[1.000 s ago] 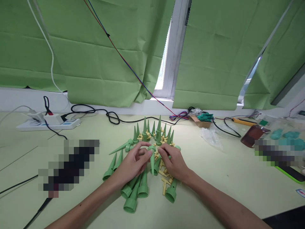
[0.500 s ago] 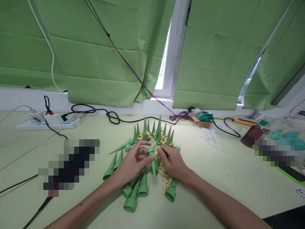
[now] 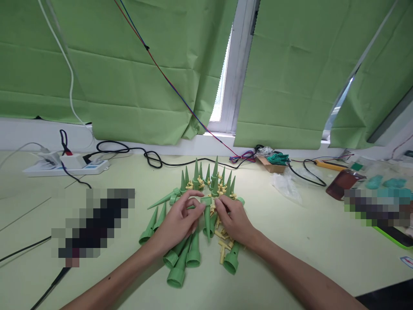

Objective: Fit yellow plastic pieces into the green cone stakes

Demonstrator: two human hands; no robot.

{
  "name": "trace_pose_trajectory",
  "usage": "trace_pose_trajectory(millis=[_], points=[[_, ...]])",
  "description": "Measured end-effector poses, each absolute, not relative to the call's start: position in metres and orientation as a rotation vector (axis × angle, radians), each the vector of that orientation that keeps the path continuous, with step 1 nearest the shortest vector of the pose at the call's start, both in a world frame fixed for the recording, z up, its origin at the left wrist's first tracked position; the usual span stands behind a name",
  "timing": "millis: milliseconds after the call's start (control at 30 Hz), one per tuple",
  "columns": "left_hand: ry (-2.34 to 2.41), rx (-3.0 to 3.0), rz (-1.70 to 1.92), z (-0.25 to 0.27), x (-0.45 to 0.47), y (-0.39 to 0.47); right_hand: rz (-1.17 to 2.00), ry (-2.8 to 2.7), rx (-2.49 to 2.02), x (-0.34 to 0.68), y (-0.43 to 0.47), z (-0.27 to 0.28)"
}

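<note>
The tabletop [image 3: 306,271] is pale and yellowish-green, its far edge running along a white wall [image 3: 180,151] under the window. Light green curtains [image 3: 135,77] cover most of that window, and daylight shows where they part beside a white window frame [image 3: 237,73]. A twisted red-and-blue wire [image 3: 174,89] slants down across them to a bundle at the far edge.

Near the middle of the surface, the left hand [image 3: 183,215] grasps a green plastic spike [image 3: 207,217] by thumb and fingers, its wide collar up and its point toward the near edge. The right hand [image 3: 234,215] is just beside it, thumb and index finger pinched together; whether they grip a small part cannot be told.

Beyond the hands, upright green spikes [image 3: 195,176] stand among yellow T-shaped fittings [image 3: 222,188]; more loose spikes [image 3: 177,271] lie toward the near edge.

Toward the far left corner sits a white power strip [image 3: 93,168] with plugs in it, and a black cable [image 3: 174,164] trails from it along the far edge. Right of centre on that edge is a small cardboard box [image 3: 271,165], with a clear plastic bag [image 3: 285,187] before it. A bottle of dark red liquid [image 3: 343,183] lies tilted near the right side. Blurred blocks hide an object on either side.
</note>
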State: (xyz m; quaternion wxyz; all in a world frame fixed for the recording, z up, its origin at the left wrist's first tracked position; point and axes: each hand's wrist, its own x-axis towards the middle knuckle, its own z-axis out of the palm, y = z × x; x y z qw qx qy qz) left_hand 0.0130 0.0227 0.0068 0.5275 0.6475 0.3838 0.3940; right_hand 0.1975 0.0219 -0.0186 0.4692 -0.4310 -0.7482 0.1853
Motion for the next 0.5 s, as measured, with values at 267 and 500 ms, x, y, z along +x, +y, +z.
trace_pose_trajectory(millis=[267, 500], points=[[0.94, 1.519, 0.898, 0.006, 0.012, 0.022, 0.628, -1.661, -0.974, 0.197, 0.022, -0.025], [0.977, 1.577, 0.813, 0.01, 0.014, 0.022, 0.728, -1.578, -0.892, 0.195, 0.02, -0.028]])
